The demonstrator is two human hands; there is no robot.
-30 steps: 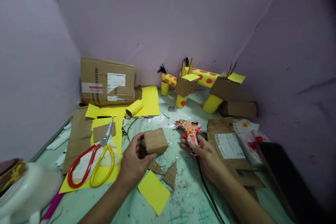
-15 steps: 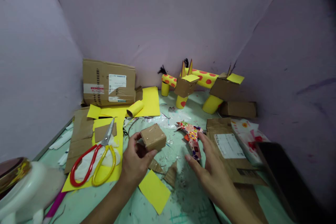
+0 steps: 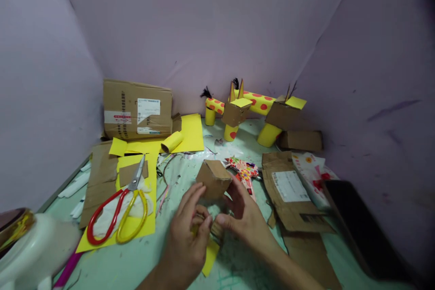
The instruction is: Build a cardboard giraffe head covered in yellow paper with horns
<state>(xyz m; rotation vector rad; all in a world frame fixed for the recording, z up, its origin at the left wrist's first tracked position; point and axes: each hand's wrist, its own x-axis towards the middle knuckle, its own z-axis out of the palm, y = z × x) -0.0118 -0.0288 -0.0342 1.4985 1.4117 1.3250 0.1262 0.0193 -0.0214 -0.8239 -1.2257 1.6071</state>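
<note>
Small cardboard box (image 3: 213, 186) straight ahead of both hands, beyond the thumbs and between the fingertips, equally near to each. Almost a cube, with no clear long axis; turned at an angle, tilted, creased along its top edges. Left hand (image 3: 190, 231) half curled, fingertips against the near left side of the box, thumb apart from it. Right hand (image 3: 244, 217) in a loose, rounded curve, fingers at the right edge of the box, thumb low and close to the left thumb. Box apparently held between the two; exact grip partly hidden by the fingers.

Under the hands, a flat yellow card (image 3: 211, 259), mostly covered. Just beyond the right fingers, a glue gun (image 3: 245, 173) with a bright flowered surface, nozzle towards the left. Farther right of the right hand, flattened brown cardboard (image 3: 299, 217) with a white label. To the left of the left hand, well apart, large metal scissors (image 3: 133, 185) with one red and one yellow looped handle, on crumpled white material and smooth yellow paper. Far beyond both hands, spotted yellow tube animals (image 3: 236, 113) with boxy brown heads.
</note>
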